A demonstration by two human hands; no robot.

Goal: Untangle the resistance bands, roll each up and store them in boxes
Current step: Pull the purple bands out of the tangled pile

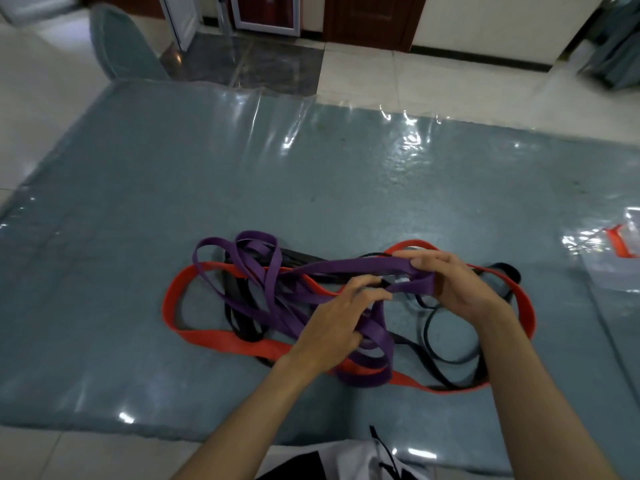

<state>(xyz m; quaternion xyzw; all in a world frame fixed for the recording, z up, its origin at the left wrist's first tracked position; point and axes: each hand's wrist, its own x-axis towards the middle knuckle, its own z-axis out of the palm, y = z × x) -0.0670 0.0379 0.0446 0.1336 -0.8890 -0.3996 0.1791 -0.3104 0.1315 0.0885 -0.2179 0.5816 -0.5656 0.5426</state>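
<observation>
In the head view the right hand point(450, 285) has its grip closed round a fold of the purple band point(263, 289), the left hand point(332, 323) pinching it beside, amid the tangled red band point(221, 339) and black band point(436, 344) on the plastic-covered blue-grey worktop point(138, 202) above a pale tiled floor point(398, 77).

A blue-green table point(145, 209) with a shiny clear cover stands on a floor of pale tiles point(398, 77) with one dark patch, a green chair point(117, 46) behind it, and dark wooden doors point(370, 19) far back.
</observation>
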